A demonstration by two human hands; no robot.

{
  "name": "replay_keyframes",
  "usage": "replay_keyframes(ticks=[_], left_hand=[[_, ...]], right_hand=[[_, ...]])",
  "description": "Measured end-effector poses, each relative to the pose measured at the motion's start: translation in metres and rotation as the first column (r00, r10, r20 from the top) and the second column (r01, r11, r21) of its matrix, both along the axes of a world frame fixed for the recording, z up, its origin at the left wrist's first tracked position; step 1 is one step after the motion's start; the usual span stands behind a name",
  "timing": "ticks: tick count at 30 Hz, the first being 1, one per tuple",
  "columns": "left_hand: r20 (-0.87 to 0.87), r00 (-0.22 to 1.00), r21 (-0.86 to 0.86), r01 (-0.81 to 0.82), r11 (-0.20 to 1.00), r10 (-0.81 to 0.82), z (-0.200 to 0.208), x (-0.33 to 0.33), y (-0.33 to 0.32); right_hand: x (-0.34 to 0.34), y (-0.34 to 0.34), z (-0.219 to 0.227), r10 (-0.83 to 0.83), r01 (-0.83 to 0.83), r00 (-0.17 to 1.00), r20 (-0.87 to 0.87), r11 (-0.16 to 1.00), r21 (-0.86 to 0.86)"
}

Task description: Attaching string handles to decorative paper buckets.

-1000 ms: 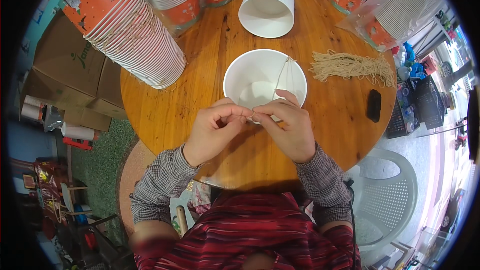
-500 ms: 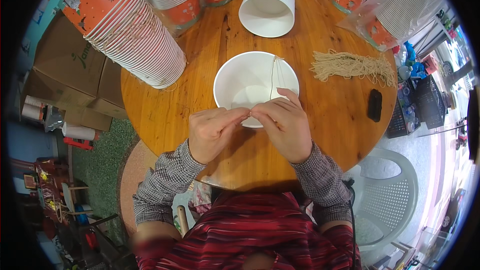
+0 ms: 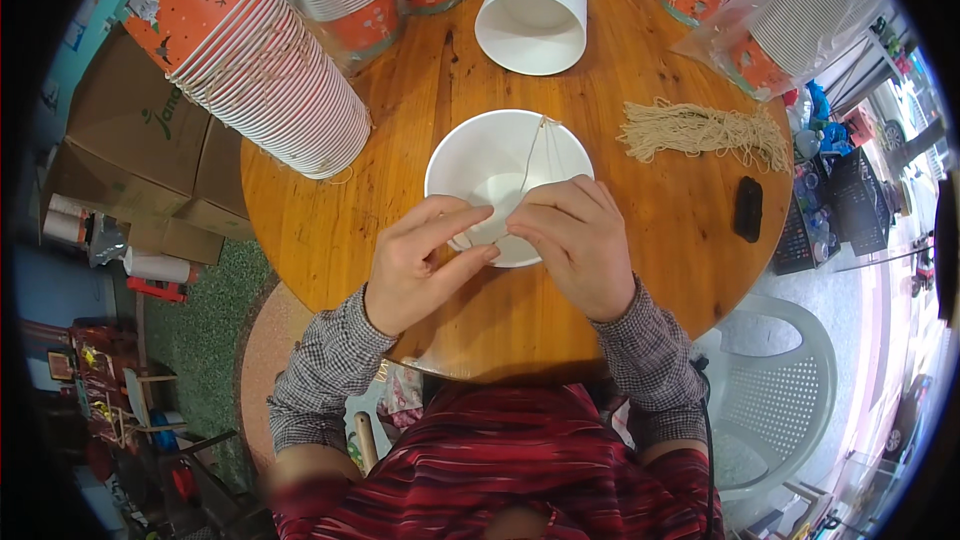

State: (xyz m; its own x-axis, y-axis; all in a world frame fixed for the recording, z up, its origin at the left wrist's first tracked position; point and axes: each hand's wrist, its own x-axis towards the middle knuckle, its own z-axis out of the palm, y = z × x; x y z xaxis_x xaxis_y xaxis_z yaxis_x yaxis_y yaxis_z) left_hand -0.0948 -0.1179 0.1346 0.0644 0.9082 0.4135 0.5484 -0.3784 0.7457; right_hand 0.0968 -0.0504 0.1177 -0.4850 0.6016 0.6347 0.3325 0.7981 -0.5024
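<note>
A white paper bucket (image 3: 462, 162) stands mouth up in front of me. A thin cord (image 3: 529, 162) is fixed at its far rim and runs down across the inside to my right hand. My right hand (image 3: 582, 248) is over the near right rim, its thumb and forefinger pinched on the cord. At the near left rim is my left hand (image 3: 412, 262), thumb and forefinger spread apart around the rim. A short bit of cord seems to show between the two hands, too fine to make out clearly.
Beyond the bucket lies a nested stack of white buckets (image 3: 532, 25). A tall stack of orange-and-white buckets (image 3: 290, 90) leans at the left. Right of me are a hank of tan cord (image 3: 700, 132) and a small black object (image 3: 748, 210). Bagged buckets (image 3: 800, 10) line the far edge.
My left thumb and forefinger have parted, and the hands have moved slightly apart. The bucket has shifted a little toward me. My right hand keeps its pinch.
</note>
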Motion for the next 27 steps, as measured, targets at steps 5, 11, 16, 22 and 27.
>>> replay_keyframes(ticks=[5,11,16,22,27], left_hand=[[0.135,0.987,-0.182,0.111,0.977,-0.087,-0.011,0.003,0.006],[0.173,0.980,-0.083,0.115,0.990,-0.099,-0.017,0.003,0.001],[0.116,0.993,0.067,0.013,0.998,-0.021,-0.015,0.019,0.004],[-0.045,0.995,0.079,0.096,0.992,-0.093,-0.010,0.004,0.010],[-0.068,0.992,0.035,0.114,0.993,-0.111,-0.015,-0.006,0.009]], right_hand=[[-0.005,-0.009,0.001,0.090,-0.135,0.976,-0.197,0.964,-0.227],[-0.004,-0.011,0.019,0.227,-0.250,0.968,-0.112,0.786,-0.566],[-0.010,-0.010,0.009,0.221,-0.370,0.919,-0.325,0.767,-0.524],[-0.012,-0.009,0.022,0.197,-0.376,0.916,-0.349,0.725,-0.576],[-0.011,-0.001,0.011,0.085,-0.288,0.920,-0.383,0.808,-0.513]])
